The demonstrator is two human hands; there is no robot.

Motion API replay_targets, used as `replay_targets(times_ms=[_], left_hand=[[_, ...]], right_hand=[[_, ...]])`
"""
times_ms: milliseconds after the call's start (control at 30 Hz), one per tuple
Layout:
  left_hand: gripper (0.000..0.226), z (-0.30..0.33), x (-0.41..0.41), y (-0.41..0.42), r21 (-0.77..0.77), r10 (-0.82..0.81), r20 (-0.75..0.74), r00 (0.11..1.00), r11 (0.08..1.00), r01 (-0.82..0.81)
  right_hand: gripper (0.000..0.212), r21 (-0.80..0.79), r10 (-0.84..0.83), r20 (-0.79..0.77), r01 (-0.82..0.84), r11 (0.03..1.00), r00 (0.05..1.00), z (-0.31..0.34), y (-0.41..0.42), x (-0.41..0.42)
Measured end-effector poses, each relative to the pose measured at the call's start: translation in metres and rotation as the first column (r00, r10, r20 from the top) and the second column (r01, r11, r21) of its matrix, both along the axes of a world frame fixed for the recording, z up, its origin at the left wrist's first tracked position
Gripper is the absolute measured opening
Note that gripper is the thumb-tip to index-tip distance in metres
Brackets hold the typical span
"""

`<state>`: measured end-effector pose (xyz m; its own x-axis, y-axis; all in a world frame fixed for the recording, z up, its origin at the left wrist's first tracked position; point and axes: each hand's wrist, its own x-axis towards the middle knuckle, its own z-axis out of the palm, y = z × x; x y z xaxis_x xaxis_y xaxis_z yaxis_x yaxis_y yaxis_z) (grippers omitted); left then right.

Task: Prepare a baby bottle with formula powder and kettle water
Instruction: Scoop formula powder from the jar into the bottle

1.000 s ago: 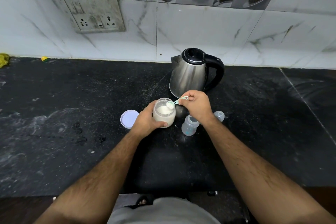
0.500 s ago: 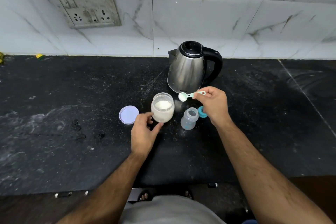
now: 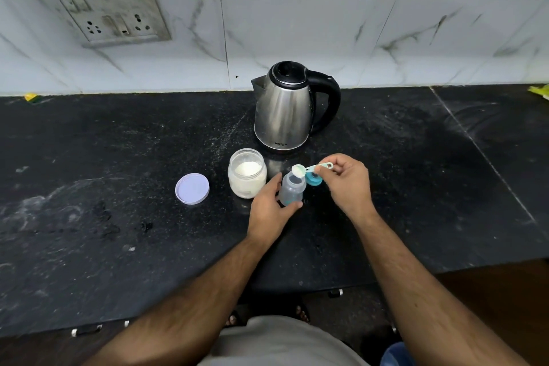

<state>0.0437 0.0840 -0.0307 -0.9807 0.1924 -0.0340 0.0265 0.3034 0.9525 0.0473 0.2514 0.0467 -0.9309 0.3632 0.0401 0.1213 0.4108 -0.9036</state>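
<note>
A small clear baby bottle [image 3: 292, 189] stands open on the black counter. My left hand [image 3: 269, 211] grips its lower body from the left. My right hand [image 3: 347, 184] pinches the handle of a pale green scoop [image 3: 309, 169], whose bowl, heaped with white powder, hovers just over the bottle's mouth. The open jar of formula powder [image 3: 247, 177] stands just left of the bottle. Its lilac lid [image 3: 192, 188] lies flat further left. A steel kettle [image 3: 285, 107] with a black handle stands behind them. The teal bottle cap [image 3: 313, 180] lies right behind the bottle.
A black stone counter [image 3: 118, 157] runs to a tiled wall with a socket plate [image 3: 104, 6] at upper left. The counter's front edge [image 3: 178, 315] is near my body. Yellow-green scraps lie at the far right [image 3: 539, 91] and far left [image 3: 31, 96] by the wall.
My left hand let go of the powder jar and took hold of the bottle. My right hand lifted the filled scoop out of the jar and carried it right, over the bottle's mouth.
</note>
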Motion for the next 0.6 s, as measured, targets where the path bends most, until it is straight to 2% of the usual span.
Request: replay_targets(times_ms=[200,400,600], left_hand=[[0.073,-0.001,-0.013,0.008,-0.040,0.013,0.016,1.000,0.999,-0.012],[0.064,-0.002,-0.015,0.007,-0.043,0.024,0.013,1.000,0.999,-0.023],[0.063,-0.002,-0.015,0.008,-0.039,0.030,0.017,0.999,0.999,-0.029]], right_hand=[[0.013,0.152,0.020,-0.016,-0.018,0.988,1.000,-0.006,-0.001,0.005],[0.004,0.320,0.099,-0.072,-0.071,0.945,0.992,-0.010,-0.003,0.010],[0.010,0.440,0.150,-0.092,-0.095,0.893,0.984,-0.011,-0.005,0.017]])
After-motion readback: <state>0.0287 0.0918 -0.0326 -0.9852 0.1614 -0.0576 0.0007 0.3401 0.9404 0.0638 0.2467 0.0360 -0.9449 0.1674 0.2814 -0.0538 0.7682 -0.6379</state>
